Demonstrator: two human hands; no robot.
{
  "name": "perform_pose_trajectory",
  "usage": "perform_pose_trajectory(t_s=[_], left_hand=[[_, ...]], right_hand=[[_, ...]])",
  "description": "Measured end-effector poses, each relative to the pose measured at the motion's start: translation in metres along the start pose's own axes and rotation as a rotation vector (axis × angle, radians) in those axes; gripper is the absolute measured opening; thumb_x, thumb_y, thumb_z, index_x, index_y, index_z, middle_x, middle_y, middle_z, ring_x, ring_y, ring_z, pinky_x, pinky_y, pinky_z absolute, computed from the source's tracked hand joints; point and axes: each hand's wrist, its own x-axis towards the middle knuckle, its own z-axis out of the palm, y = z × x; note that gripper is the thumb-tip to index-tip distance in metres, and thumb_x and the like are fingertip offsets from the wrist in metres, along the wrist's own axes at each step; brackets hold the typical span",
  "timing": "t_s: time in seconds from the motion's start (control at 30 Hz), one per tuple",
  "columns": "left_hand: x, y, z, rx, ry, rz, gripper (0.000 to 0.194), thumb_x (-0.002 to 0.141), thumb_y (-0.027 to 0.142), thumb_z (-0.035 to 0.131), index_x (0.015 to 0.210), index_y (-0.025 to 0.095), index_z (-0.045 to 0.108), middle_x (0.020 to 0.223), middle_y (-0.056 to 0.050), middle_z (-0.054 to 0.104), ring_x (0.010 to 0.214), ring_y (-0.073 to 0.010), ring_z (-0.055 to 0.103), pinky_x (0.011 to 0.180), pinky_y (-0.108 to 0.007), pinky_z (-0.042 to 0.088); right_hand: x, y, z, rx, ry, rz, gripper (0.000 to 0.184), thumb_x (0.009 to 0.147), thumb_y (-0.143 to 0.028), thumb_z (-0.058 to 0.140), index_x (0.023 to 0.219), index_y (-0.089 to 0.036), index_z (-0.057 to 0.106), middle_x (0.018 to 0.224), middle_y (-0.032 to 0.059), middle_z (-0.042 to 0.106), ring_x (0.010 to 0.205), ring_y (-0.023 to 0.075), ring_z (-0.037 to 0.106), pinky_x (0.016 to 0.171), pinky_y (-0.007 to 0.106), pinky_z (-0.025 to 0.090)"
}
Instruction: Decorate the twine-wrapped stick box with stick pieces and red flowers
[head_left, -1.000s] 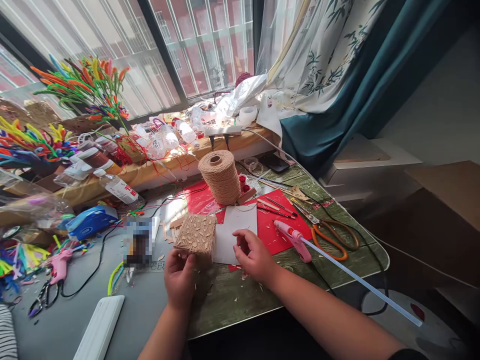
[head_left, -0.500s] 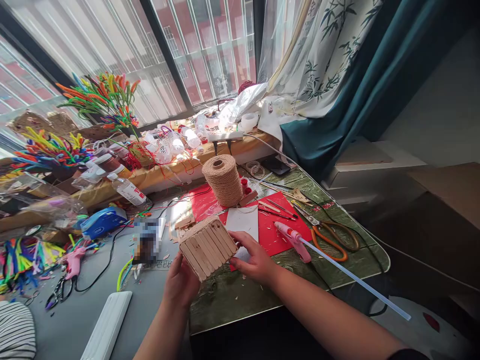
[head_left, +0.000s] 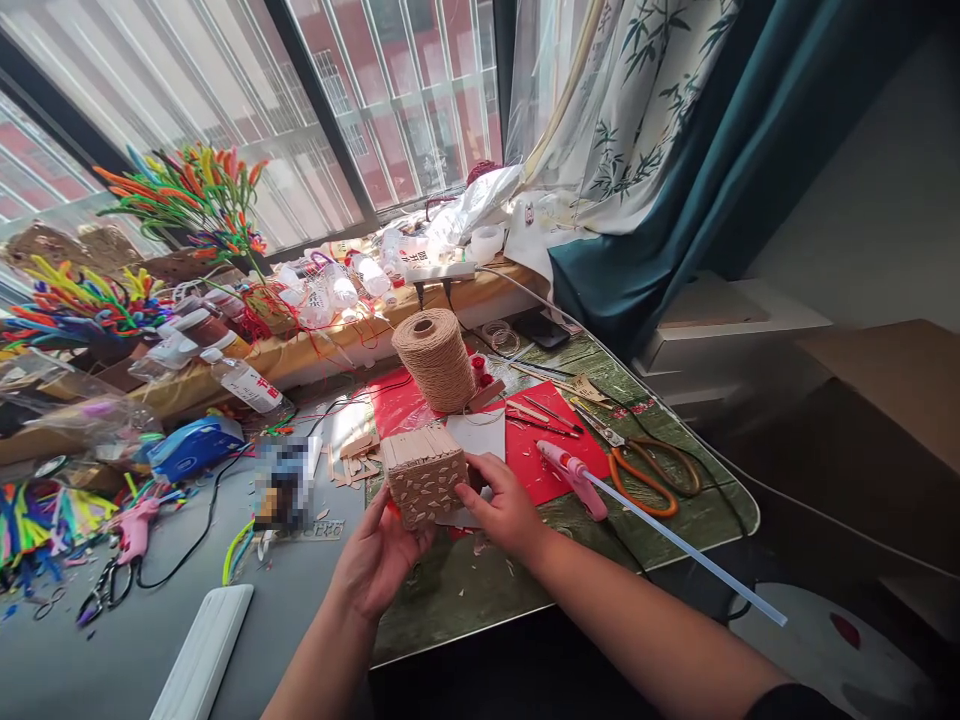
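Between both hands I hold a small box [head_left: 429, 485] covered in wooden sticks, with a twine-like side face dotted with pale chips turned toward me. My left hand [head_left: 379, 560] supports it from below and at its left edge, fingers curled under. My right hand [head_left: 501, 503] grips its right side, thumb on the near face. Just behind the box stands a big spool of twine [head_left: 435, 360]. A white card [head_left: 480, 440] lies beside it on a red sheet [head_left: 536, 465]. To the right rests a pink glue gun [head_left: 574, 478] with a long clear glue stick [head_left: 690, 550].
Orange-handled scissors [head_left: 649, 470] lie right of the glue gun. Wood scraps [head_left: 356, 460] are left of the box. A blue tape dispenser [head_left: 196, 447], another pink glue gun [head_left: 136, 530] and a white bar [head_left: 202, 655] occupy the grey table. Bottles and pipe cleaners [head_left: 187, 205] crowd the windowsill.
The box has been turned in my hands: its flat stick-covered face pointed toward me before, and now the speckled side does. My left palm has rolled upward. The view has shifted slightly.
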Motion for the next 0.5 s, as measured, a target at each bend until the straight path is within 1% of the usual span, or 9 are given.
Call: perform_pose_trajectory(t_s=[0.1, 0.17, 0.27, 0.33, 0.43, 0.5], left_hand=[[-0.0009, 0.0000, 0.0022, 0.033, -0.009, 0.000, 0.036, 0.102, 0.038, 0.058, 0.135, 0.025, 0.061, 0.127, -0.008, 0.072, 0.107, -0.0223, 0.072, 0.085, -0.036, 0.061], [-0.0016, 0.0000, 0.0034, 0.040, -0.007, 0.001, 0.036, 0.102, 0.038, 0.058, 0.135, 0.025, 0.060, 0.128, -0.008, 0.072, 0.107, -0.0225, 0.071, 0.085, -0.036, 0.061], [-0.0024, 0.0005, 0.0037, 0.031, 0.004, 0.003, 0.035, 0.101, 0.036, 0.058, 0.135, 0.025, 0.061, 0.125, -0.007, 0.073, 0.105, -0.0224, 0.072, 0.084, -0.037, 0.061], [-0.0030, 0.0014, 0.0035, 0.024, 0.007, -0.006, 0.036, 0.101, 0.035, 0.058, 0.135, 0.024, 0.061, 0.124, -0.008, 0.073, 0.105, -0.0229, 0.072, 0.085, -0.038, 0.061], [-0.0042, 0.0034, 0.0022, 0.021, -0.007, -0.010, 0.038, 0.099, 0.037, 0.057, 0.135, 0.023, 0.061, 0.127, -0.009, 0.073, 0.109, -0.0252, 0.071, 0.091, -0.042, 0.060], [-0.0047, 0.0046, 0.0004, 0.017, -0.030, -0.014, 0.040, 0.098, 0.037, 0.056, 0.135, 0.023, 0.061, 0.127, -0.010, 0.073, 0.111, -0.0270, 0.071, 0.095, -0.045, 0.059]], right_hand=[[-0.0010, -0.0005, 0.0000, -0.006, -0.006, -0.004, 0.058, 0.093, -0.037, 0.074, 0.146, -0.024, 0.056, 0.109, 0.0071, 0.063, 0.096, 0.0227, 0.060, 0.085, 0.037, 0.052], [-0.0011, -0.0008, -0.0001, -0.025, -0.007, 0.003, 0.062, 0.089, -0.036, 0.078, 0.146, -0.025, 0.055, 0.109, 0.0070, 0.063, 0.097, 0.0232, 0.059, 0.086, 0.037, 0.052], [-0.0011, -0.0004, -0.0005, -0.031, -0.015, 0.015, 0.061, 0.089, -0.037, 0.078, 0.145, -0.025, 0.057, 0.107, 0.0068, 0.062, 0.097, 0.0234, 0.059, 0.087, 0.038, 0.052], [-0.0015, 0.0001, -0.0012, -0.012, -0.024, 0.010, 0.065, 0.087, -0.041, 0.081, 0.146, -0.026, 0.056, 0.107, 0.0066, 0.061, 0.095, 0.0232, 0.058, 0.085, 0.038, 0.052], [-0.0023, 0.0000, -0.0026, 0.011, -0.035, -0.019, 0.070, 0.086, -0.044, 0.082, 0.148, -0.027, 0.054, 0.105, 0.0058, 0.059, 0.092, 0.0225, 0.057, 0.085, 0.038, 0.052], [-0.0026, -0.0006, -0.0036, 0.004, -0.033, -0.043, 0.067, 0.088, -0.044, 0.079, 0.148, -0.027, 0.054, 0.103, 0.0050, 0.058, 0.091, 0.0222, 0.056, 0.085, 0.038, 0.051]])
